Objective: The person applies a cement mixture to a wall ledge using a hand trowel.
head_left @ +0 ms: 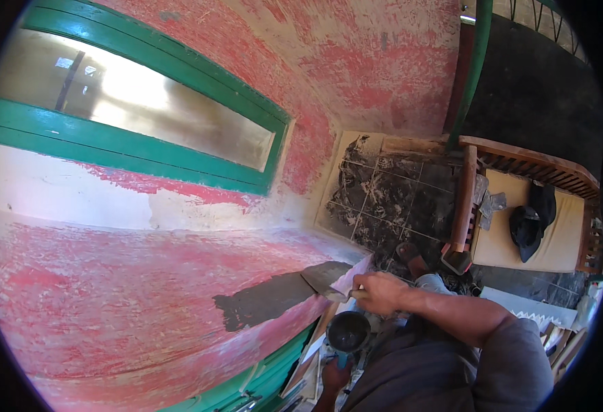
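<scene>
My right hand (pixel 382 293) is closed round the handle of a trowel (pixel 325 278). Its blade lies against a patch of wet grey plaster (pixel 263 302) spread along the edge of a scraped pink ledge (pixel 130 288). Below and nearer my body, my left hand (pixel 335 375) grips a blue-grey handle. That handle belongs to a round dark pot (pixel 348 330), held just off the ledge's edge under the trowel. Something dark lies inside the pot, too shadowed to make out.
A green-framed window (pixel 178 161) sits in the wall above the ledge. To the right stands a wooden bench (pixel 467 199) with a cream cushion and a black cap (pixel 526 230). Dark floor tiles (pixel 390 196) carry pale smears. Green panels (pixel 267 371) show below the ledge.
</scene>
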The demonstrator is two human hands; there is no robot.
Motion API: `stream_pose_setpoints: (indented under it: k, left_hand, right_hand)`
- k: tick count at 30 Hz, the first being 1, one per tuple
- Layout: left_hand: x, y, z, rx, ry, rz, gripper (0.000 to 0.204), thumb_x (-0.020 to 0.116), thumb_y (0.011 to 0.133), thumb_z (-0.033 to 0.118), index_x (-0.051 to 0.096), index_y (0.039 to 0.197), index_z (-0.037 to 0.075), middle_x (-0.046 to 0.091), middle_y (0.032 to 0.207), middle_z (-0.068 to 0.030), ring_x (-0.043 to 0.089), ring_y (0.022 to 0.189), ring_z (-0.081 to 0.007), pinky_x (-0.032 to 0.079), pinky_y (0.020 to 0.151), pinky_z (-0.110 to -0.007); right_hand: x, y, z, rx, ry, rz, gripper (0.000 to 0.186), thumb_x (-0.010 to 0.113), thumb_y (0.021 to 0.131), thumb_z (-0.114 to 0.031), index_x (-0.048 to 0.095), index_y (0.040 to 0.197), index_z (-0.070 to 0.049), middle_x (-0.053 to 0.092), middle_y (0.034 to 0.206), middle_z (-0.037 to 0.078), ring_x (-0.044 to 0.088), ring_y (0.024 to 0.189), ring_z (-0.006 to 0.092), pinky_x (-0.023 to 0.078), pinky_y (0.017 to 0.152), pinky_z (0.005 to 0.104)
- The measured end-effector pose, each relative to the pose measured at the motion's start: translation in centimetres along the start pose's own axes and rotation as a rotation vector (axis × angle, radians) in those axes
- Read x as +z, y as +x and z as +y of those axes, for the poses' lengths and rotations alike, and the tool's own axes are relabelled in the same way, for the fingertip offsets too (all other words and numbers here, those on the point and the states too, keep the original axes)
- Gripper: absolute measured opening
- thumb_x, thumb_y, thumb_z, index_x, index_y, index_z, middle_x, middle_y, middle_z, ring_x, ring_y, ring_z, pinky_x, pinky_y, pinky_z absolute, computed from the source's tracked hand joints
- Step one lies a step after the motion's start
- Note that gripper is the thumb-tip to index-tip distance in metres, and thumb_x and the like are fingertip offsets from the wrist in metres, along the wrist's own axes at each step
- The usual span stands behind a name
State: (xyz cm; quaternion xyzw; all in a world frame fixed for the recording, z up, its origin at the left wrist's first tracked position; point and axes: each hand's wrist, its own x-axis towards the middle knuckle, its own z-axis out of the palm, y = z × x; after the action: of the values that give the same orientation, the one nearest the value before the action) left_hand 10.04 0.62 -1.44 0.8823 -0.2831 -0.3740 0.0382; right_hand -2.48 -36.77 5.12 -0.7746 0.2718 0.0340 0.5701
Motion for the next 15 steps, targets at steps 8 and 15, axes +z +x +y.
stream_pose_setpoints:
  k: [8,15]
  left_hand:
    - [2.2,0.0,-2.9,0.011,-0.054,0.063,0.044,0.069,0.089,0.054,0.074,0.095,0.011,0.073,0.083,-0.0196,0.07,0.082,-0.0441,0.054,0.071,-0.053]
    - [3.0,0.5,-4.5,0.209,-0.016,0.16,0.048,0.068,0.089,0.058,0.073,0.091,0.01,0.071,0.077,-0.0186,0.07,0.075,-0.043,0.054,0.067,-0.053]
  right_hand:
    - [-3.8,-6.5,-10.7,-0.227,0.115,0.026,0.028,0.066,0.091,-0.024,0.058,0.115,-0.011,0.063,0.109,0.016,0.065,0.102,0.0427,0.055,0.085,0.0531]
    - [-5.6,-7.2,-10.2,-0.382,0.299,0.11,0.038,0.072,0.092,-0.03,0.06,0.122,-0.009,0.069,0.105,0.02,0.07,0.1,0.0373,0.058,0.082,0.0461]
